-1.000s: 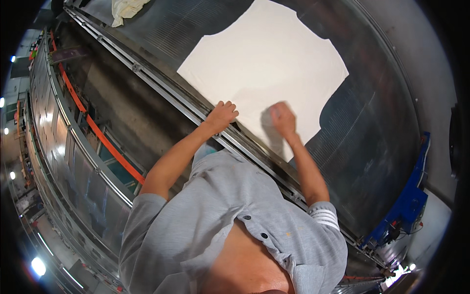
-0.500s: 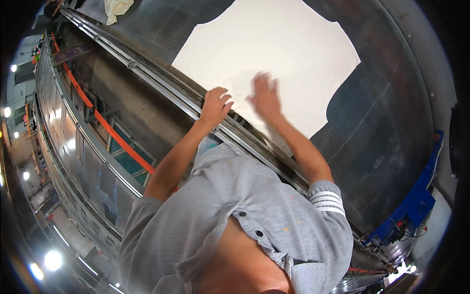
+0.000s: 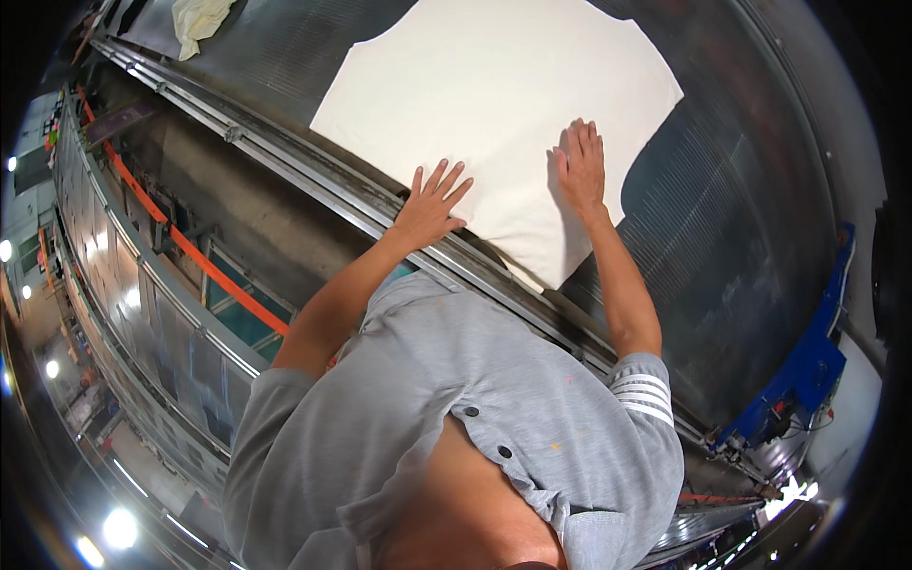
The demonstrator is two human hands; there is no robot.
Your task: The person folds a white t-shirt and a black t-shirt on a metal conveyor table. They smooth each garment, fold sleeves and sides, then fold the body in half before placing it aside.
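Observation:
A white, shirt-shaped fabric piece (image 3: 494,95) lies spread on a dark metal table (image 3: 731,228). Its near edge reaches the table's rail, and a few soft wrinkles show there. My left hand (image 3: 433,211) rests with fingers spread at that near edge, the fingertips over the fabric and the palm by the rail. My right hand (image 3: 581,171) is on the right part of the cloth, palm down and fingers stretched out, its shadow falling just left of it. Neither hand grips anything.
A metal rail (image 3: 285,161) runs along the table's near side, just before my body. A crumpled cream cloth (image 3: 198,23) lies at the far left. Blue equipment (image 3: 798,380) stands at the right. Across the aisle, an orange strip (image 3: 209,261) runs beside another long metal table.
My right hand has moved right across the fabric and now lies flatter. The left hand's fingers have spread out at the edge. The view has shifted slightly.

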